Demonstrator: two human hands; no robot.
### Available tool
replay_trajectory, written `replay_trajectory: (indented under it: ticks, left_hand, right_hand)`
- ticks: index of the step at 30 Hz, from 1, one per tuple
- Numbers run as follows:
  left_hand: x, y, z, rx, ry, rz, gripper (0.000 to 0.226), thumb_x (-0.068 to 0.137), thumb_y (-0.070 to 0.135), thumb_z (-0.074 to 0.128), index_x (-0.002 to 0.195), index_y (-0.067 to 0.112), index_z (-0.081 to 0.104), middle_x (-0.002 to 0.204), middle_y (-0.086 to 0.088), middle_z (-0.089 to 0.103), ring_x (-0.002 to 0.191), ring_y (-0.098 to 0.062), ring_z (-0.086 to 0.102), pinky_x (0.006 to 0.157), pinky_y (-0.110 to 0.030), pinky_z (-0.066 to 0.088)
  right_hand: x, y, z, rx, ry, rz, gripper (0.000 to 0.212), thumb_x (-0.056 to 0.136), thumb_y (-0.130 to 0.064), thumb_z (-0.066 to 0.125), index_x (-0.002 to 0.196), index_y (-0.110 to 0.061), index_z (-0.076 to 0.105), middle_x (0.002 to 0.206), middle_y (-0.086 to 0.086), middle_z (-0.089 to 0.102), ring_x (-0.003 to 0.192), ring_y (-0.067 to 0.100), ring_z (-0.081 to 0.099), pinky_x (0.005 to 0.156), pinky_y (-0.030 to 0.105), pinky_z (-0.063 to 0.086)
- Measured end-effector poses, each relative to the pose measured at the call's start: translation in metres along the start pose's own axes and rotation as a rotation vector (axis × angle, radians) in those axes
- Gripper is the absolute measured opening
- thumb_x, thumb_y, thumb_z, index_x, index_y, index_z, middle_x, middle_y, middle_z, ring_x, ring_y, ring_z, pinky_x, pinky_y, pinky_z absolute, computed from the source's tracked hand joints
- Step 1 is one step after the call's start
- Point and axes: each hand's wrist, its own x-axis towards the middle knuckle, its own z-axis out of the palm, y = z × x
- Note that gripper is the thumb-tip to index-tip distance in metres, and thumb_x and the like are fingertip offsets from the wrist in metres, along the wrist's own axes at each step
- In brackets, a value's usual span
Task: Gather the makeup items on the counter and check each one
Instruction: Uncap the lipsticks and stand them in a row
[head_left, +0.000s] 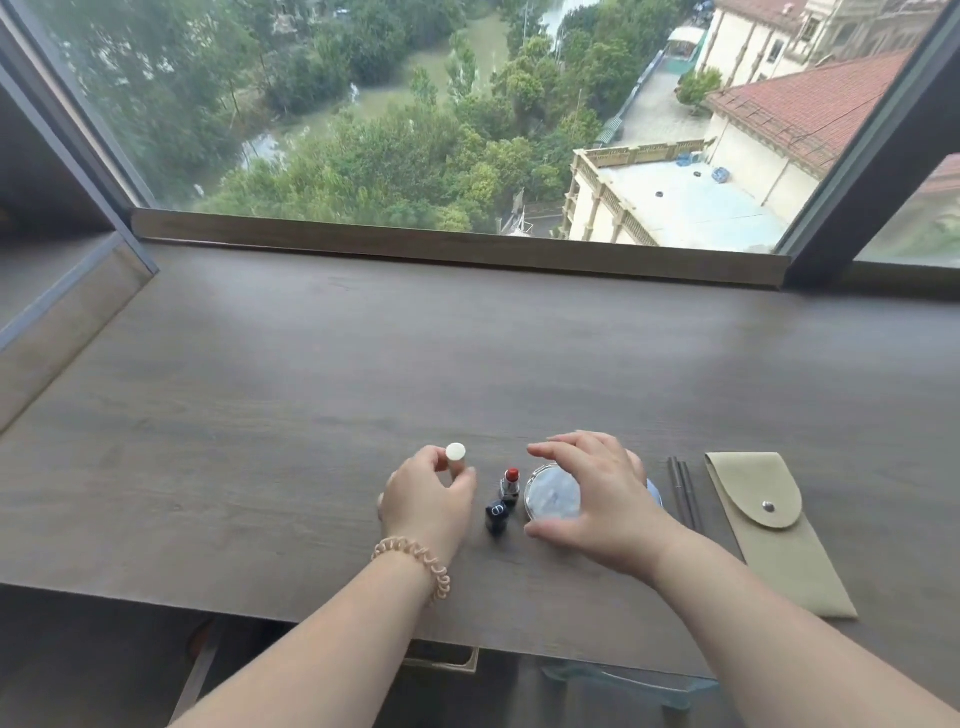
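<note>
My left hand (428, 496) is shut on a small upright tube with a round white cap (455, 453), held between thumb and fingertips just above the counter. An uncapped red lipstick (511, 483) stands to its right, with its dark blue cap (496, 515) standing in front of it. My right hand (597, 499) arches over a round silver compact with a pale marbled lid (551, 500), thumb at its near edge and fingers past its far edge. Whether the fingers touch the compact I cannot tell.
The dark wooden counter (311, 389) runs under a large window, with its sill (457, 252) at the back. Right of the compact lie thin grey sticks (684, 491) and a flat khaki snap pouch (769, 525). The counter's front edge (208, 605) is close to me.
</note>
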Motion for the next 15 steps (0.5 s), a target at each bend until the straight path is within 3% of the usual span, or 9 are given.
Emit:
replay_trajectory:
  ticks: [3, 5, 7, 9, 12, 15]
  left_hand:
    - [-0.01, 0.037, -0.031, -0.034, 0.046, 0.19, 0.012, 0.078, 0.034, 0.063, 0.074, 0.023, 0.062, 0.074, 0.016, 0.065, 0.076, -0.004, 0.06, 0.09, -0.039, 0.044]
    - [-0.02, 0.066, -0.05, 0.06, 0.077, 0.353, 0.017, 0.074, 0.04, 0.063, 0.068, 0.024, 0.063, 0.066, 0.015, 0.065, 0.071, 0.001, 0.058, 0.087, -0.032, 0.039]
    - [-0.03, 0.09, -0.063, 0.193, 0.108, 0.504, 0.021, 0.068, 0.044, 0.057, 0.064, 0.024, 0.063, 0.064, 0.012, 0.063, 0.073, -0.005, 0.058, 0.08, -0.03, 0.033]
    - [-0.038, 0.108, -0.069, 0.28, 0.155, 0.651, 0.02, 0.063, 0.042, 0.056, 0.054, 0.024, 0.053, 0.056, 0.009, 0.054, 0.065, -0.011, 0.055, 0.071, -0.03, 0.03]
    - [-0.049, 0.13, -0.075, 0.241, 0.13, 0.799, 0.025, 0.063, 0.041, 0.054, 0.049, 0.024, 0.04, 0.049, 0.007, 0.043, 0.052, -0.015, 0.043, 0.061, -0.03, 0.033]
    - [-0.058, 0.146, -0.081, 0.067, 0.054, 0.811, 0.027, 0.071, 0.045, 0.056, 0.059, 0.021, 0.061, 0.056, 0.007, 0.051, 0.058, -0.011, 0.048, 0.065, -0.034, 0.043]
  right_hand:
    - [0.001, -0.018, -0.025, 0.088, 0.216, -0.027, 0.052, 0.071, -0.065, 0.046, 0.113, -0.038, 0.06, 0.112, -0.023, 0.053, 0.127, 0.005, 0.033, 0.095, 0.021, 0.012]
    - [0.004, -0.036, -0.047, 0.112, 0.393, -0.057, 0.046, 0.077, -0.066, 0.036, 0.093, -0.035, 0.065, 0.098, -0.02, 0.06, 0.119, 0.008, 0.042, 0.09, 0.023, 0.016]
    - [0.005, -0.053, -0.07, 0.047, 0.543, -0.108, 0.053, 0.083, -0.069, 0.028, 0.064, -0.03, 0.058, 0.069, -0.013, 0.056, 0.103, 0.014, 0.053, 0.085, 0.03, 0.025]
    - [0.003, -0.067, -0.093, -0.097, 0.571, -0.113, 0.063, 0.083, -0.071, 0.018, 0.048, -0.025, 0.042, 0.052, -0.01, 0.042, 0.091, 0.018, 0.056, 0.084, 0.035, 0.027]
    - [-0.001, -0.078, -0.119, -0.299, 0.454, -0.005, 0.069, 0.077, -0.064, 0.009, 0.052, -0.02, 0.056, 0.055, -0.005, 0.051, 0.088, 0.017, 0.054, 0.087, 0.034, 0.023]
    - [-0.01, -0.081, -0.14, -0.212, 0.472, 0.056, 0.064, 0.079, -0.053, 0.014, 0.061, -0.017, 0.064, 0.061, -0.003, 0.062, 0.08, 0.018, 0.056, 0.087, 0.034, 0.028]
